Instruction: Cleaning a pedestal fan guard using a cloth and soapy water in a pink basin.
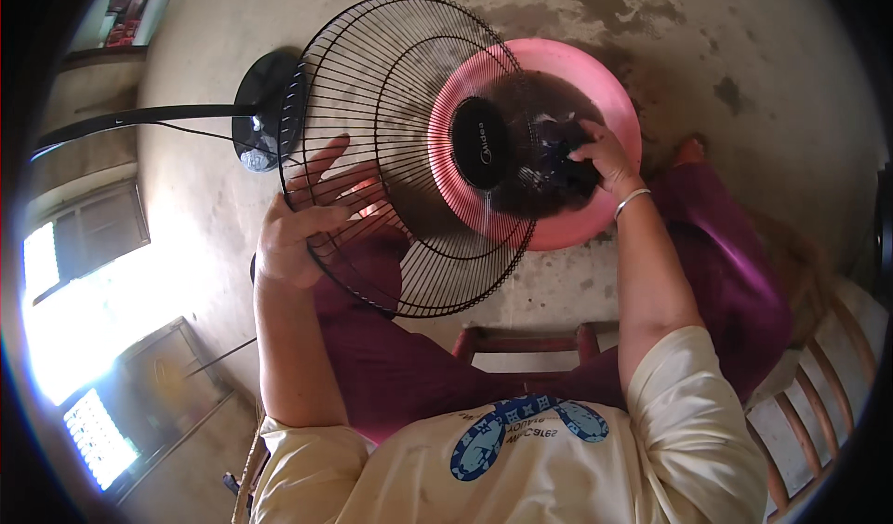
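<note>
My left hand grips the near-left rim of a round black wire fan grille, with the thumb over the wires and fingers behind them. The grille is tilted above the floor, and its round black centre badge overlaps a pink plastic basin. The basin holds dark water. Over it, my right hand is closed on a dark, wet-looking cloth, just right of the badge. Whether the cloth touches the grille, I cannot tell.
A black fan stand with a round base and cord lies at the left. Wet stains mark the concrete floor. Wooden chair slats are at lower right, a reddish wooden stool frame between my legs. Bright doorway light enters at left.
</note>
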### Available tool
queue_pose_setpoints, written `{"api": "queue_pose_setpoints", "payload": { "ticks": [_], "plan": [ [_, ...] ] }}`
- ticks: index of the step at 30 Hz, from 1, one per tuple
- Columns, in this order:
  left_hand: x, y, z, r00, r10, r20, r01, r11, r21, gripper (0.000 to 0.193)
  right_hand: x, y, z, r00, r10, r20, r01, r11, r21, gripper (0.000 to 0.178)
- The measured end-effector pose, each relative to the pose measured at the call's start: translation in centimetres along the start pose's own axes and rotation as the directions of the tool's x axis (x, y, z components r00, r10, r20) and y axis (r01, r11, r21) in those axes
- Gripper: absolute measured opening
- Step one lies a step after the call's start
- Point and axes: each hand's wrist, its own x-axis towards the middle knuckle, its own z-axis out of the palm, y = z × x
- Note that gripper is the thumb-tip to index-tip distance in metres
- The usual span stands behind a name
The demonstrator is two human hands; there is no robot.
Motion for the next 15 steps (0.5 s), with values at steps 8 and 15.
{"api": "queue_pose_setpoints", "payload": {
  "ticks": [8,15],
  "plan": [
    [0.2,-0.1,0.5,1.0,-0.024,0.005,0.024,0.999,0.023,0.074,-4.0,-12.5,17.5,0.463,-0.886,-0.038,0.884,0.464,-0.06,0.026],
    [0.6,-0.7,0.0,0.999,-0.032,0.032,0.033,0.999,-0.023,0.074,6.2,-10.0,13.8,0.721,-0.608,-0.332,0.248,0.673,-0.696,0.018]
  ]
}}
